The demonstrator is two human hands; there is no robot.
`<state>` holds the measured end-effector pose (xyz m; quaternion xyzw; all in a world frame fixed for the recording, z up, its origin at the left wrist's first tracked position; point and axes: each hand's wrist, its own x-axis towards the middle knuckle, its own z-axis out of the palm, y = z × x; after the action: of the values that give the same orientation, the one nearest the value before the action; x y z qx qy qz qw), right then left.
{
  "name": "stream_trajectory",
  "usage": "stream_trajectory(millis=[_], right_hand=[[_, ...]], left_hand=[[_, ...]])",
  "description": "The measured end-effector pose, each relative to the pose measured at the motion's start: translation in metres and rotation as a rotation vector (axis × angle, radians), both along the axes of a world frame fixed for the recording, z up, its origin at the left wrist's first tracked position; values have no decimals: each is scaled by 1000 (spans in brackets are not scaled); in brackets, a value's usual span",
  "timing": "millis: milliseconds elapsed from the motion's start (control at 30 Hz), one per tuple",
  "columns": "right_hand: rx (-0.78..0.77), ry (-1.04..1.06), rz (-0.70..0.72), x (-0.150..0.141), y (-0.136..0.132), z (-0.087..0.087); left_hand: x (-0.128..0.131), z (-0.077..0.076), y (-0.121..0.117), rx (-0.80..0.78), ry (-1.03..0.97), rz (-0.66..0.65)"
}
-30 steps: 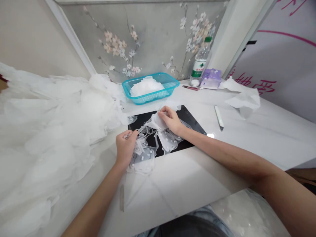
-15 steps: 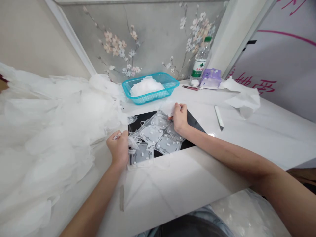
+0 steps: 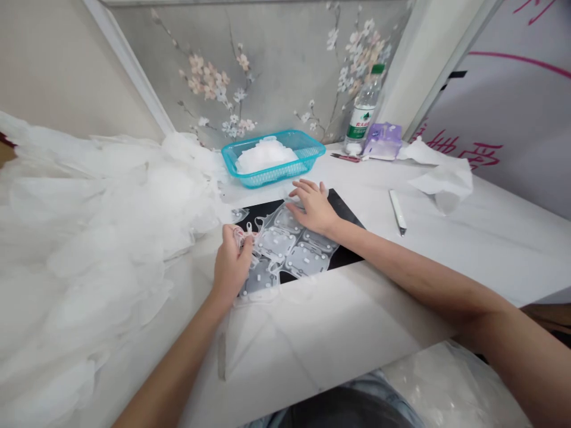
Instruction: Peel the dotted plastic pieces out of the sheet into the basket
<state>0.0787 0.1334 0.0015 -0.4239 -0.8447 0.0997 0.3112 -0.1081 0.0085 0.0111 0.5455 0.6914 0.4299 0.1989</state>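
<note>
A translucent rubbery sheet of several square pads [image 3: 285,249] lies spread on a black mat [image 3: 345,209] on the white table. My right hand [image 3: 312,205] rests flat on the sheet's far part, fingers stretched out. My left hand [image 3: 232,261] is closed at the sheet's near-left edge, pinching thin translucent trim strips [image 3: 247,233] that loop up from it.
A large heap of white translucent scrap [image 3: 102,238] fills the left. A teal basket [image 3: 312,156] with white pieces stands behind the mat. A water bottle [image 3: 363,113], purple tissue pack [image 3: 383,141], crumpled paper [image 3: 439,172] and a slim white tool [image 3: 397,211] lie at the right.
My right hand let go of the sheet's far corner and now lies flat on it. The sheet is spread on the mat. My left hand moved back right, still pinching strips.
</note>
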Motion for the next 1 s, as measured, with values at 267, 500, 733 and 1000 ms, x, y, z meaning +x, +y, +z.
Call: stream_trajectory(millis=[267,500,733,1000], right_hand=[[-84,-111,522,-11,-27,26],[-231,379,224,-18,-38,42],[12,300,171,-17,-35,36],[-36,-37,652,-14,-42,49]], left_hand=[[3,7,4,135,-580,-173],[0,8,3,-185,-771,-377],[13,13,-3,-264,-611,-268],[9,5,1,-185,-591,-209]])
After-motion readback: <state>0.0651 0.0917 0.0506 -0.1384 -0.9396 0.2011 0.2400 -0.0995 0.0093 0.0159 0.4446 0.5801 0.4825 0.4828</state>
